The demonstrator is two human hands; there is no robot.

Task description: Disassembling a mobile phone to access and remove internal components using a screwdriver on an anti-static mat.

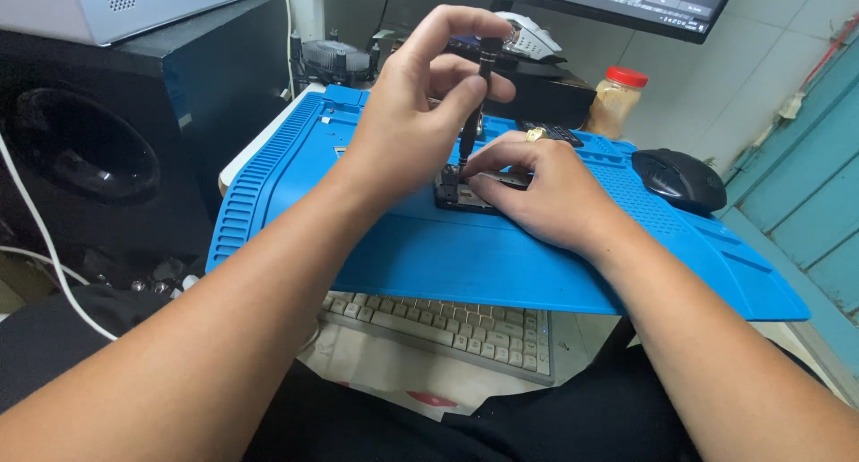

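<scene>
Head view: the left hand (407, 127) pinches a thin black screwdriver (477, 100) between thumb and fingers, forefinger curled over its cap. The screwdriver stands nearly upright, its tip down on a small dark device (458, 194) that lies on a blue mat (447, 247) near the centre of the frame. The right hand (546, 194) lies flat over the device from 3 o'clock, fingers pressed together and fingertips holding it down against the mat just beside the tip; a gold ring (535, 135) shows on one finger. Most of the device is hidden under that hand, so its kind cannot be told.

A black mouse (680, 178) rests on the mat at 3 o'clock of the hands, well apart from them. At 1 o'clock, beyond the mat's far edge, stands a jar (616, 100) with a red lid, and above it the lower edge of a monitor (626, 1). At 9 o'clock a black speaker (98, 131) sits beside the mat, with a grey box (116, 1) on top. At 6 o'clock a pale keyboard (456, 323) pokes out from under the mat's near edge, above the person's lap. A white cable (40, 238) runs down at 8 o'clock.
</scene>
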